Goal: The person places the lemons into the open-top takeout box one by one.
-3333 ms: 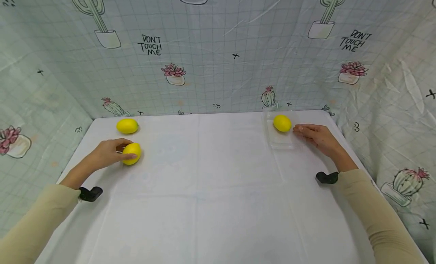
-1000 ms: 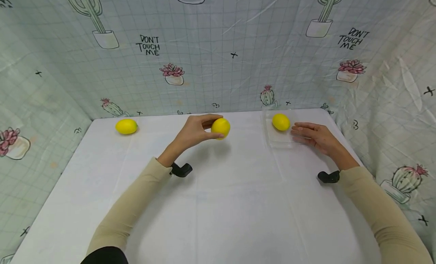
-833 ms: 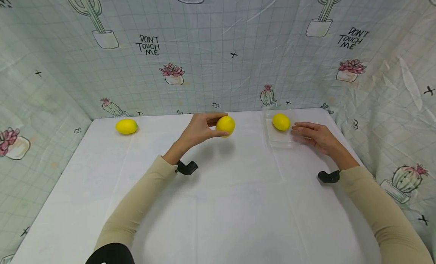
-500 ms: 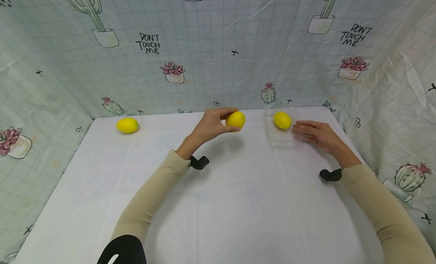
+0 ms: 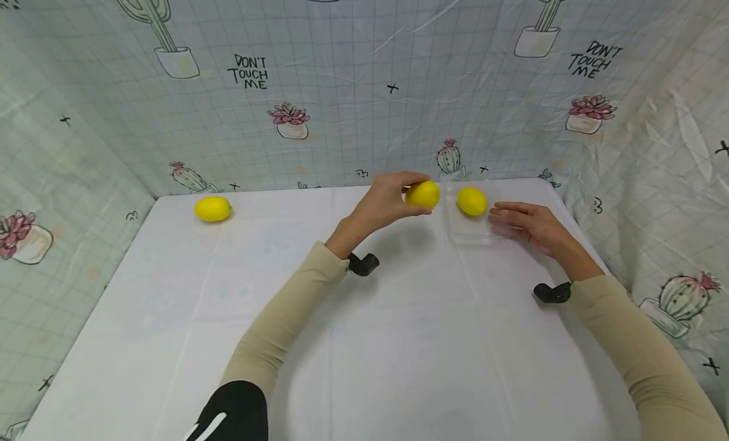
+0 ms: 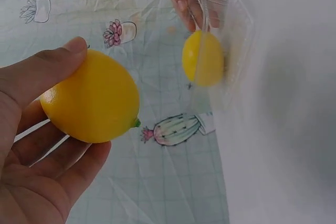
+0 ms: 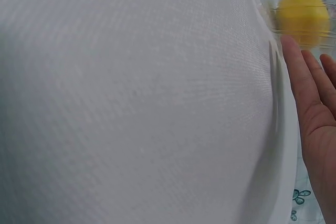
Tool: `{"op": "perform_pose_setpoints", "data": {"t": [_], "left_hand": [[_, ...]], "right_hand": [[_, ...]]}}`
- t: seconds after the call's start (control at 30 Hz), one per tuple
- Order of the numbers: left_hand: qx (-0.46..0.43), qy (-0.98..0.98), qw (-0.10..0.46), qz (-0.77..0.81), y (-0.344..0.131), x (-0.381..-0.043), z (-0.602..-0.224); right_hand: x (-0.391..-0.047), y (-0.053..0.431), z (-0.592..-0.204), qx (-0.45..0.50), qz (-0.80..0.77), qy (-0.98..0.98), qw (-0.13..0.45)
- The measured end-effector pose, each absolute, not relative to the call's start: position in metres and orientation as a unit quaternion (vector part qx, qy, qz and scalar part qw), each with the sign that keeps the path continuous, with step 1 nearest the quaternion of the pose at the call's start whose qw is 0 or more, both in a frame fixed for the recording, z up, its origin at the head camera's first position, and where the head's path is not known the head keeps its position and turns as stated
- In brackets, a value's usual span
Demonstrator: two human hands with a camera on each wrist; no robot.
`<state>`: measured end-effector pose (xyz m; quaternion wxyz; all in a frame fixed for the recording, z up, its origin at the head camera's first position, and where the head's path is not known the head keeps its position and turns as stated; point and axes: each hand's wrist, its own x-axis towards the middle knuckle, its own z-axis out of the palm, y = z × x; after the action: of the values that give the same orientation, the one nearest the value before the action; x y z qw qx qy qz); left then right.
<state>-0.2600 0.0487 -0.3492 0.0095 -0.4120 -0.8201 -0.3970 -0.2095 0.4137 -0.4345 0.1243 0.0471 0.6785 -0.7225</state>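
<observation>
In the head view, my left hand (image 5: 387, 200) holds a lemon (image 5: 423, 195) between thumb and fingers, above the table, just left of a clear plastic container (image 5: 469, 237). The left wrist view shows this lemon (image 6: 94, 98) with a small green tip, the thumb over one side and fingers beneath. A second lemon (image 5: 471, 202) lies inside the container. My right hand (image 5: 529, 226) is at the container's right side, fingers extended against its wall; the right wrist view shows those fingers (image 7: 302, 74) nearly straight.
A third lemon (image 5: 213, 209) lies at the table's back left corner. The white-covered table (image 5: 398, 352) meets a cactus-print cloth (image 5: 353, 68) at the back and at both sides.
My left hand has picked up the lemon from the left side and carried it rightward across the table to beside the container. The right hand has stayed at the container's side.
</observation>
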Motion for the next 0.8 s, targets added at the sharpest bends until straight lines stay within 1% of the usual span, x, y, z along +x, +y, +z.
{"op": "perform_pose_setpoints", "data": {"t": [0.37, 0.6, 0.8], "left_hand": [[-0.438, -0.799, 0.008, -0.412, 0.074, -0.261, -0.347], [-0.448, -0.806, 0.026, -0.385, 0.090, -0.263, -0.344], [-0.431, -0.819, -0.007, -0.380, 0.103, -0.263, -0.341]], "right_hand": [[-0.211, 0.414, -0.436, 0.040, -0.733, 0.669, 0.121], [-0.212, 0.413, -0.435, 0.045, -0.729, 0.672, 0.123], [-0.212, 0.414, -0.434, 0.039, -0.727, 0.674, 0.124]]}}
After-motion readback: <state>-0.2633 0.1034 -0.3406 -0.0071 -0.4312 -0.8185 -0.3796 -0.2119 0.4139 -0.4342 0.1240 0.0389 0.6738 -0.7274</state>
